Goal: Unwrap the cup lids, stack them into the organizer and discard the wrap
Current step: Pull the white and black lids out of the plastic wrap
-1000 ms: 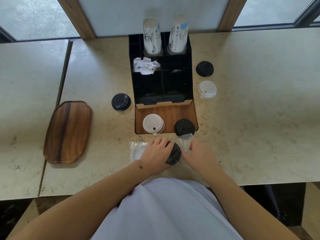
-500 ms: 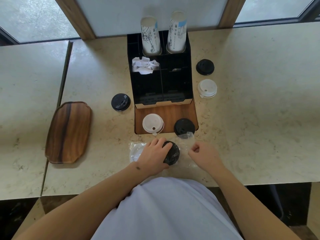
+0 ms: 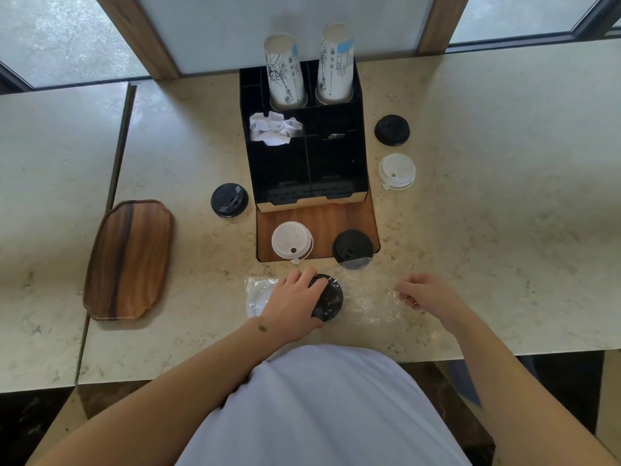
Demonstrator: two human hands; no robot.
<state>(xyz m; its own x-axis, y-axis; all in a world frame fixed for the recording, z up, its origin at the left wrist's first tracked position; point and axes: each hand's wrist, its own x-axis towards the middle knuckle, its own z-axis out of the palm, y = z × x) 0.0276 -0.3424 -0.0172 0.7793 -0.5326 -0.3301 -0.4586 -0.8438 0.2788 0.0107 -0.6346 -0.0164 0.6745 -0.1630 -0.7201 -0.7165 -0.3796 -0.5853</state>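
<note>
My left hand [image 3: 295, 302] grips a black cup lid [image 3: 329, 299] that lies in clear plastic wrap [image 3: 366, 306] near the table's front edge. A white lid [image 3: 257, 295] sits under the wrap just left of that hand. My right hand [image 3: 426, 292] pinches the wrap's right end, stretched flat over the table. The black organizer [image 3: 302, 156] stands behind, with a white lid [image 3: 291, 239] and a black lid [image 3: 353, 248] on its wooden base.
Loose lids lie around the organizer: a black lid [image 3: 229, 200] on its left, a black lid [image 3: 392, 130] and a white lid [image 3: 396, 171] on its right. Two cup stacks [image 3: 285, 72] and crumpled paper [image 3: 274, 129] fill its back. A wooden tray [image 3: 129, 260] lies left.
My right hand has moved to the right, away from the black lid, drawing the clear wrap out with it. My left hand stays on the lid.
</note>
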